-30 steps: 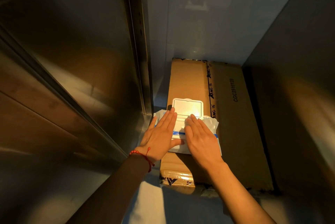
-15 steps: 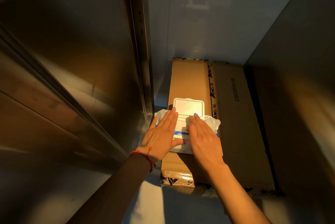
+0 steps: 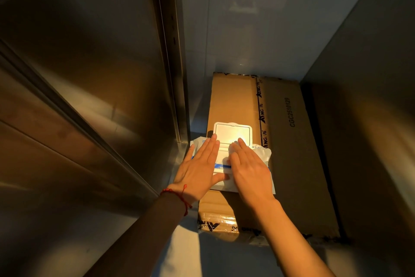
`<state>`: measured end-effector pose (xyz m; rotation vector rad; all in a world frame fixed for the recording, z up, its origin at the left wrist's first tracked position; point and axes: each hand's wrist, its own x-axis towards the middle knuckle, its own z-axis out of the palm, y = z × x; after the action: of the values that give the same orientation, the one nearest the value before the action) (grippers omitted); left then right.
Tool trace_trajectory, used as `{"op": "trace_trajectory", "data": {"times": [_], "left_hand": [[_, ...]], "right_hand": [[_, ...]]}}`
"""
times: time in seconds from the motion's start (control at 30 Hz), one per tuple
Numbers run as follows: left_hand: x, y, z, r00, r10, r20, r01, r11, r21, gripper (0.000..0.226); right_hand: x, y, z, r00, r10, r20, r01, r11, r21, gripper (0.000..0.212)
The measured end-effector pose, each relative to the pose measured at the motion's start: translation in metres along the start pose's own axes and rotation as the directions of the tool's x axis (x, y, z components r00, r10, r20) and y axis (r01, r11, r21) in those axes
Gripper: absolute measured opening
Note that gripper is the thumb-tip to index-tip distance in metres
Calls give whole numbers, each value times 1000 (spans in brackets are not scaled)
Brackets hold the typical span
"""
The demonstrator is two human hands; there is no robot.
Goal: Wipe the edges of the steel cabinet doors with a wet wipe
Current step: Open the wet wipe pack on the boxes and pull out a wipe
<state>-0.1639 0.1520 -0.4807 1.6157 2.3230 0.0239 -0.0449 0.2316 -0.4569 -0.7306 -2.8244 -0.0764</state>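
Both hands laid flat, fingers straight and together, on the wet wipe pack (image 3: 221, 164): left hand (image 3: 198, 167) over the pack's left half with thumb stretched across its near edge, right hand (image 3: 249, 167) over the right half, fingertips at the hinge of the flipped-open white lid (image 3: 232, 132). Nothing pinched or gripped. Red string bracelet (image 3: 177, 194) around the left wrist. Pack resting on the near left part of a cardboard box (image 3: 292, 153). Printed on the box, right of the pack: "CGC2510129", plus black tape lettering only partly legible. Left of the pack, the steel cabinet door (image 3: 89, 63), its vertical edge (image 3: 174, 74) just beyond the pack's far left corner.
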Motion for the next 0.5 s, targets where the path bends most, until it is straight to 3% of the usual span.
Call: {"op": "trace_trajectory", "data": {"times": [0.5], "left_hand": [[2,0,4,1000,-3,-16,3,1000,23,84]], "right_hand": [[8,-1,-5,1000,5,-14,-5,1000,-8,77]]}}
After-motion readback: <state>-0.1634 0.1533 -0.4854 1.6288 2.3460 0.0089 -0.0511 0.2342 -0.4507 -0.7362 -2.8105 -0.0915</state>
